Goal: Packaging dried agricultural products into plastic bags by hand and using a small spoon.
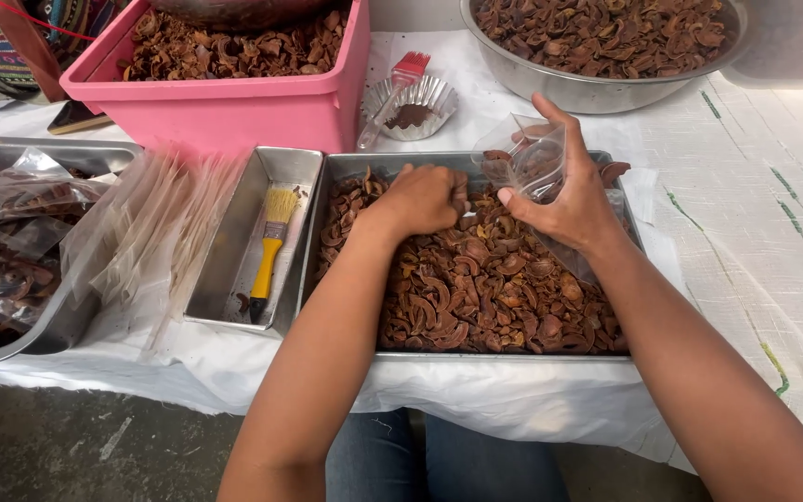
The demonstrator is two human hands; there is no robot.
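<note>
A steel tray [346, 167] in front of me is full of brown dried fruit pieces [485, 288]. My left hand [420, 197] rests on the pile near the tray's far side, fingers curled down among the pieces; whether it grips any is hidden. My right hand [564, 191] holds a small clear plastic bag [532, 158] open above the tray's far right, with a few brown pieces inside it.
A narrow steel tray [234, 270] with a yellow-handled brush [271, 251] lies left of the main tray, beside a stack of empty clear bags [151, 223]. Filled bags sit in a far-left tray [11, 251]. Behind stand a pink tub [262, 102], a steel bowl [597, 88] and a foil cup [415, 107].
</note>
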